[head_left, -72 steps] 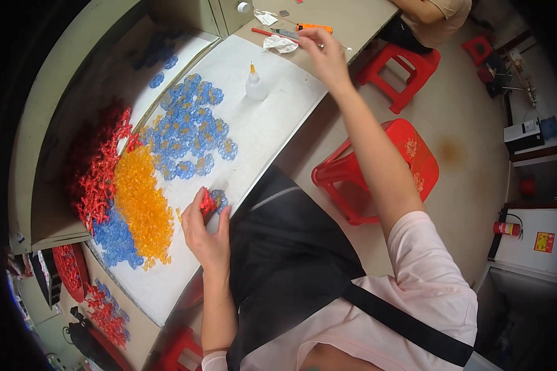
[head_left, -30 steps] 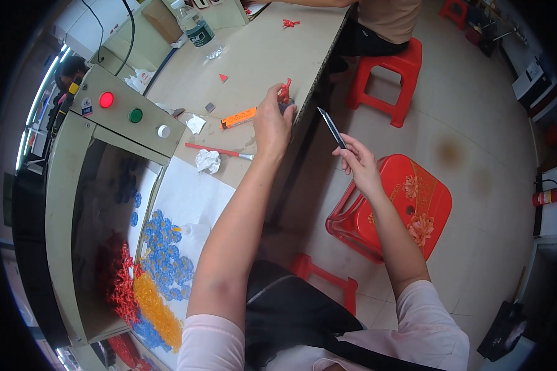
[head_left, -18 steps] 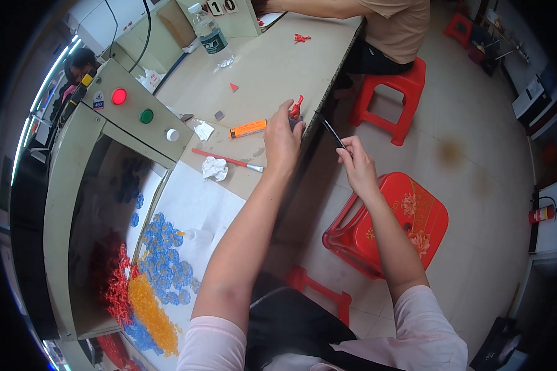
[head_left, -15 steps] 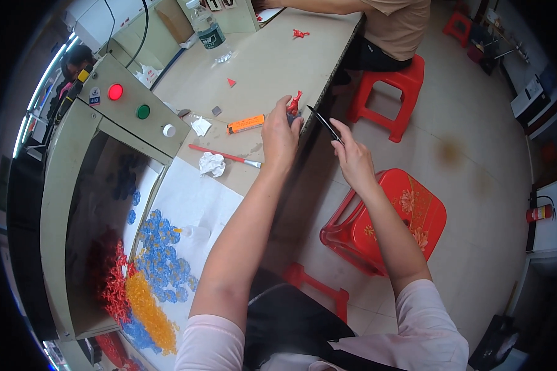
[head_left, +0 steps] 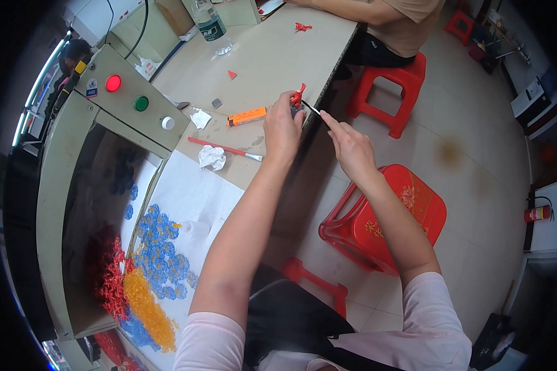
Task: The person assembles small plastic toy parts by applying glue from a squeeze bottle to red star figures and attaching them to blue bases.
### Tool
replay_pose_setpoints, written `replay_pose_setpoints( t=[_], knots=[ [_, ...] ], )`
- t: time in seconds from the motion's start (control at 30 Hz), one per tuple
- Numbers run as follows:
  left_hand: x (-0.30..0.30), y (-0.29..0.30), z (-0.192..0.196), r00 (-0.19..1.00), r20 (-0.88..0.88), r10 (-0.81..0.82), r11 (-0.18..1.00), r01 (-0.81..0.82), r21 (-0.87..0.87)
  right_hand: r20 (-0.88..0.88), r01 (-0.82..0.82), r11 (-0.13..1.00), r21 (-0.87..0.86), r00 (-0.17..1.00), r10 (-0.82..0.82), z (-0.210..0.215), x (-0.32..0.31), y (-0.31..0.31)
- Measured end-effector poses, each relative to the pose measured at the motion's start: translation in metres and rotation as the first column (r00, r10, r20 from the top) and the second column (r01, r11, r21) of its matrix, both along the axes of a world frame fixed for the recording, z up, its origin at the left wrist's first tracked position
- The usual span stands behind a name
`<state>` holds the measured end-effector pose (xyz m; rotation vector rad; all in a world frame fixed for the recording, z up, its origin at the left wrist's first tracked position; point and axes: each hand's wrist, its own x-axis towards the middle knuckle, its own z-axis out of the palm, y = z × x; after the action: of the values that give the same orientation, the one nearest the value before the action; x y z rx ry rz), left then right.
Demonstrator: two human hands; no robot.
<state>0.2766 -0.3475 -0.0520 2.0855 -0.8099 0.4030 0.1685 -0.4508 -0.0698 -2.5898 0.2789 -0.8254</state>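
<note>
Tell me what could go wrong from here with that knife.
The knife in the right hand points at the small red piece, close to the left hand's fingers, so a slip might nick them. Too much pressure might also scratch or gouge the piece. And since the hands meet by the edge of the table, a fumbled piece could fall to the floor.

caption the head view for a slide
Left hand holds a red piece; right hand points a slim dark tool at it.
</note>
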Motion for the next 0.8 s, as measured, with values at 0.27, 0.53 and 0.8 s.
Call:
replay_pose_setpoints(
  t=[0.27,0.53,0.8],
  knots=[
    [0.001,-0.002,0.002,0.997,-0.078,0.02,1.0,-0.021,-0.003,-0.145,0.014,0.988,-0.154,0.989,-0.037,0.017,0.001,0.0],
    [0.004,-0.001,-0.001,0.996,-0.07,0.053,0.998,-0.051,0.037,-0.191,-0.017,0.979,-0.202,0.981,-0.022,0.024,0.005,0.003],
    [0.003,0.0,-0.001,0.995,-0.071,0.065,0.997,-0.063,0.034,-0.176,-0.025,0.981,-0.192,0.984,-0.009,0.016,0.008,0.001]
  ],
)
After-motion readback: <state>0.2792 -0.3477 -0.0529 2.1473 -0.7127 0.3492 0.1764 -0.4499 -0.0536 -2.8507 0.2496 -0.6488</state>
